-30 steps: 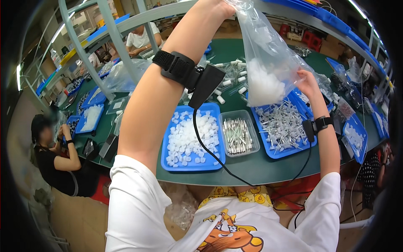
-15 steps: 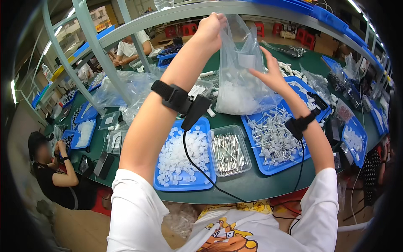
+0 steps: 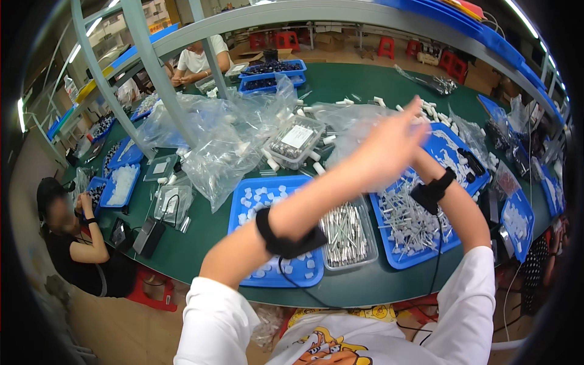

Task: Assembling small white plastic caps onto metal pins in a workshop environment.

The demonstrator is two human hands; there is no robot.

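Head | left hand [image 3: 389,139], blurred, overlaps right hand [image 3: 421,135]; 2 grips unreadable | progress: white pieces [image 3: 243,218] in blue tray [image 3: 286,281]; remainder unclear

From your head, the left fisheye looks down and forward over the green worktable [image 3: 201,249]. It sits close (the grey rail [image 3: 274,16] bows up top).
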